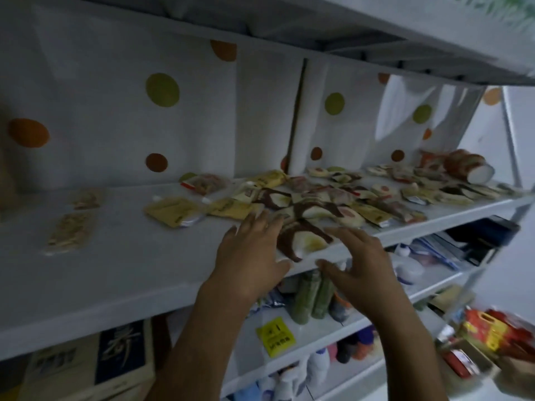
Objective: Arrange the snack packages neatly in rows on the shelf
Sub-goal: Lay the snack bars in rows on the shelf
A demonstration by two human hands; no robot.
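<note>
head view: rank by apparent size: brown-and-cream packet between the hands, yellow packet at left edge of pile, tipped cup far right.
1-2. brown-and-cream packet and yellow packet: look alike, not ranked.
3. tipped cup: looks smallest, but it lies farther away, so unsure.
</note>
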